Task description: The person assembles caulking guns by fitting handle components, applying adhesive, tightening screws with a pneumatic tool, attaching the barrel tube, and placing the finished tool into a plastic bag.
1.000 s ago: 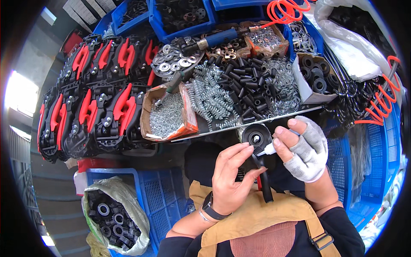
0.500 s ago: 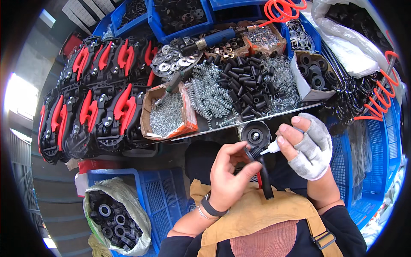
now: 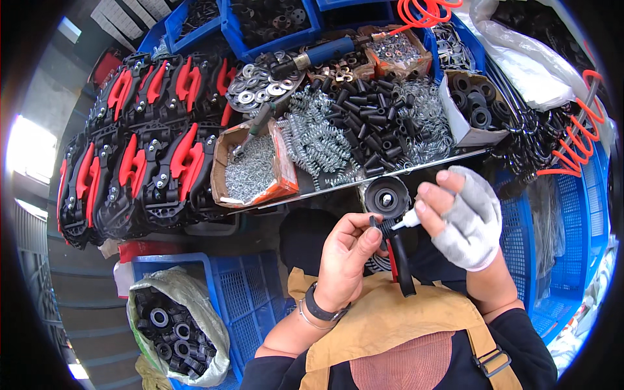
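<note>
My left hand (image 3: 346,260) is closed, with thumb and forefinger pinching a small thin dark piece (image 3: 374,221). My right hand (image 3: 467,224), in a grey-white fingerless glove, grips a small white nozzle bottle (image 3: 409,220), mostly hidden by the fingers. Its tip points left at a black threaded part (image 3: 388,229) between the hands. Just beyond that, at the table's edge, is a round black cup (image 3: 387,197) with a bright metal stud in its middle. Below the thread, a black handle (image 3: 403,270) with a red strip slants toward my apron.
Springs (image 3: 320,133), black tubes (image 3: 372,120) and a carton of small metal parts (image 3: 250,170) cover the table. Black-and-red assemblies (image 3: 133,159) are stacked at left. A sack of black rings (image 3: 175,331) stands lower left, and coiled red hose (image 3: 575,146) hangs at right.
My left hand has drawn slightly back from the thread, and its thumb and forefinger now pinch the thin dark piece. My right hand keeps the bottle's tip near the thread.
</note>
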### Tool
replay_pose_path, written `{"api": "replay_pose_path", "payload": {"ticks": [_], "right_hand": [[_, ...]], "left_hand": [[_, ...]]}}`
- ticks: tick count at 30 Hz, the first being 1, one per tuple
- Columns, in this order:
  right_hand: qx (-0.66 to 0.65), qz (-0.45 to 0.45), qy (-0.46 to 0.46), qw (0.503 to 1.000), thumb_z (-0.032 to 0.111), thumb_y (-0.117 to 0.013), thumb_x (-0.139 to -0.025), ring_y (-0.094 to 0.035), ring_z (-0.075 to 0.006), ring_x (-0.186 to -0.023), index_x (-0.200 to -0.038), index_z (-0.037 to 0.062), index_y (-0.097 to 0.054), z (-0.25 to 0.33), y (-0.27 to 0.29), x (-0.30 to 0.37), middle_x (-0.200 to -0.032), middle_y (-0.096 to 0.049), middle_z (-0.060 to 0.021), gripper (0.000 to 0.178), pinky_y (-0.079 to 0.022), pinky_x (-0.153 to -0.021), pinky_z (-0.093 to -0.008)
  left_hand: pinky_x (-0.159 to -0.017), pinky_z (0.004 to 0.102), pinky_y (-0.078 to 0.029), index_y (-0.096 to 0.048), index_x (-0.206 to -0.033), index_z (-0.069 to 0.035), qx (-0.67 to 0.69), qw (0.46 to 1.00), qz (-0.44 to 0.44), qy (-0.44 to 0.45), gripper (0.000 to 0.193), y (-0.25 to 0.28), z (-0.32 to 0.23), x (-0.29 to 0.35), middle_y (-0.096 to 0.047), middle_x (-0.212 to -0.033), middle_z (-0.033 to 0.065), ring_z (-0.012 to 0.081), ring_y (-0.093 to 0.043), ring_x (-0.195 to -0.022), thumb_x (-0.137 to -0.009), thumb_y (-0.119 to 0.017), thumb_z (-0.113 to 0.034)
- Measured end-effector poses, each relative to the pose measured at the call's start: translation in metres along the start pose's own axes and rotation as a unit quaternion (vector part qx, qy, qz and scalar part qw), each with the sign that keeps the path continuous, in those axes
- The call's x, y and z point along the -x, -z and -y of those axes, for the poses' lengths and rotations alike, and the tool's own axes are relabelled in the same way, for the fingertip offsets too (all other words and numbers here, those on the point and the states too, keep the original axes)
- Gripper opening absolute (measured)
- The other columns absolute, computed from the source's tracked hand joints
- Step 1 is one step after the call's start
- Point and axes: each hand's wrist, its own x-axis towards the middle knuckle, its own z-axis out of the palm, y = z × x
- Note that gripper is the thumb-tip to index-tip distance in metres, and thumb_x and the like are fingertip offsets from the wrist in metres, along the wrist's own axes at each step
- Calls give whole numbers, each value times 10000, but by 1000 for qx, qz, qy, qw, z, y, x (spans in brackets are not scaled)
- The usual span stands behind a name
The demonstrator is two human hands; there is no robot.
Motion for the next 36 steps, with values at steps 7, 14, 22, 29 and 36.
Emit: {"api": "replay_pose_path", "payload": {"ticks": [7,14,22,29,36], "right_hand": [[-322,186,-271,888,117,-757,-656,-581,-244,-823,-994,36,-622,-23,-59,-20,-911,-599,-80,372,-461,-736,-306],[-346,383,-177,838,214,-718,-700,-648,-298,-810,-981,42,-628,-11,-131,-81,-858,-670,-159,341,-498,-741,-364],[-179,296,-14,938,194,-770,-617,-527,-356,-1027,-1062,64,-584,-16,-160,-95,-1093,-523,-166,500,-441,-900,-414],[62,410,-68,907,466,-570,-851,-485,-331,-1175,-1338,175,-430,-140,-220,-156,-1229,-532,-175,585,-410,-957,-439],[139,354,-1,925,199,-585,-830,-534,-352,-1088,-1277,115,-468,-133,-204,-149,-1174,-528,-199,470,-456,-927,-409]], "left_hand": [[-689,269,-479,-526,-1080,6,18,1000,-13,-16,335,13,3,2,-612,-875,78,139,-582,-730,-900,-604,-266],[-694,230,-479,-517,-1137,-14,35,999,-28,-16,316,12,6,14,-579,-923,21,85,-551,-784,-889,-624,-179],[-752,254,-489,-496,-1185,-18,41,996,-67,-38,393,33,0,11,-587,-969,39,106,-567,-854,-864,-658,-176],[-824,358,-449,-613,-1022,-38,-591,732,78,-330,397,1,-42,-41,-585,-979,96,284,-533,-928,-658,-743,-125],[-839,375,-436,-610,-944,-34,-619,716,147,-287,287,-5,-34,-69,-568,-959,93,290,-514,-925,-694,-710,-134]]}}
